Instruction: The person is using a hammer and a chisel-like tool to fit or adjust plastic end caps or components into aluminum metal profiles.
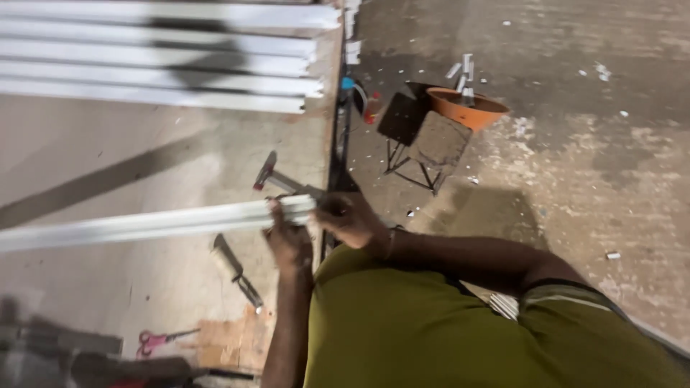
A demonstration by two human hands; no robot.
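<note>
Both your hands are on the near end of the white profile point(151, 224). Left hand point(289, 243) is clenched round it just behind the end; right hand point(348, 219) closes over the end face itself, at the bench point(108, 287) edge. Frame is blurred, so I can't tell if your right grip also holds a small part or tool.

The profile lies long across the bench, running left out of view, its end level with the dark edge rail point(338, 144).

My read: you're lining up or fitting the end of the length, not cutting yet. No tool is on it.

What the next move calls for, as I judge it:
- keep the left grip firm so the long length doesn't swing
- square the end to the bench edge before anything goes on it
- free one hand only once the piece sits steady

Around the grip:
- dark flat tool point(233, 269) on the bench just below the profile, near your left forearm
- red-tipped clamp point(269, 171) just above the profile end
- pink scissors point(159, 338) at the near bench edge, well apart
- profile stack point(158, 54) at the far side of the bench

On the floor beyond: small stool point(424, 140), orange bowl point(467, 108) of offcuts beside it, white scraps scattered.
</note>
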